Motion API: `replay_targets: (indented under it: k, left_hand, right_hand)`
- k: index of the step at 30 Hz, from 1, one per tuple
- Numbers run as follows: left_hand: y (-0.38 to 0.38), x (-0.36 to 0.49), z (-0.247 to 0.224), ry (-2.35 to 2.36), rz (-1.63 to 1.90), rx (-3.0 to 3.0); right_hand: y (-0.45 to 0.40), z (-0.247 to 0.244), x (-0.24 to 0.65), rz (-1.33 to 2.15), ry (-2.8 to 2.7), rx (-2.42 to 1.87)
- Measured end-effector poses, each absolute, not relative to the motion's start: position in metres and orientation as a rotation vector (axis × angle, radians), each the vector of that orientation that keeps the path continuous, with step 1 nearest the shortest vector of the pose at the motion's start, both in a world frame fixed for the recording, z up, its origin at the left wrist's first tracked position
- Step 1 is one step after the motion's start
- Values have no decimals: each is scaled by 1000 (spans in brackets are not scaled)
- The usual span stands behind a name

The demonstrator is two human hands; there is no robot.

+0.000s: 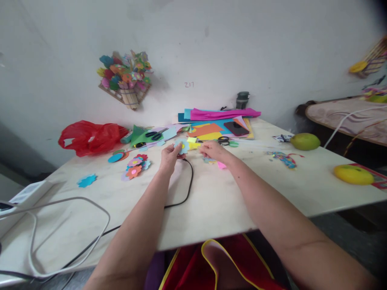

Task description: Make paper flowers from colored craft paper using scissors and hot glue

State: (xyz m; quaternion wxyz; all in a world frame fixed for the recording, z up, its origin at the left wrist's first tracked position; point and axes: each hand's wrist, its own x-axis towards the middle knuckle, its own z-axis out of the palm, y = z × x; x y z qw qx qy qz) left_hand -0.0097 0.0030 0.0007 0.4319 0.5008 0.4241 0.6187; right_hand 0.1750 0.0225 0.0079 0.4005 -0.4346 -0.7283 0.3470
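Note:
My left hand (171, 158) is closed on a light blue paper flower (182, 146) with a yellow centre, its thumb pressed on the petals. Just to the right, my right hand (211, 150) has its fingers pinched together beside a small yellow paper piece (193, 145); whether it grips that piece is too small to tell. Black-handled scissors (223, 141) lie behind my right hand. A pile of layered paper flowers (134, 166) sits left of my left hand, and a lone blue flower (87, 180) lies farther left. Pink paper (221, 165) shows under my right wrist.
Coloured sheets (208, 129) and a phone (236, 128) lie at the back. A red plastic bag (90, 137) stands back left, near more scissors (156, 133). A black cable (191, 181) curves between my forearms. A green fruit (305, 141) and a yellow one (353, 174) are at right.

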Motion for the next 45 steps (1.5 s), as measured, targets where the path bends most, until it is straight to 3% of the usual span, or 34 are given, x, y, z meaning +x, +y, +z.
replay_targets:
  k: [9, 15, 22, 27, 31, 45]
  left_hand:
    - [3, -11, -2, 1039, 1448, 1291]
    - [4, -13, -4, 1009, 1431, 1251]
    - [2, -13, -1, 999, 1419, 1209]
    - [3, -13, -3, 1009, 1414, 1206]
    - [4, -13, -3, 1020, 1406, 1201]
    - [3, -10, -4, 966, 1265, 1331]
  right_hand:
    - [24, 7, 178, 782, -1893, -1198]
    - [20, 9, 176, 1101, -1917, -1190]
    - [19, 12, 177, 796, -1943, -1318]
    - [21, 8, 184, 1044, -2162, -1082]
    - [19, 11, 183, 935, -1958, -1182]
    - [19, 3, 161, 1145, -1729, -850]
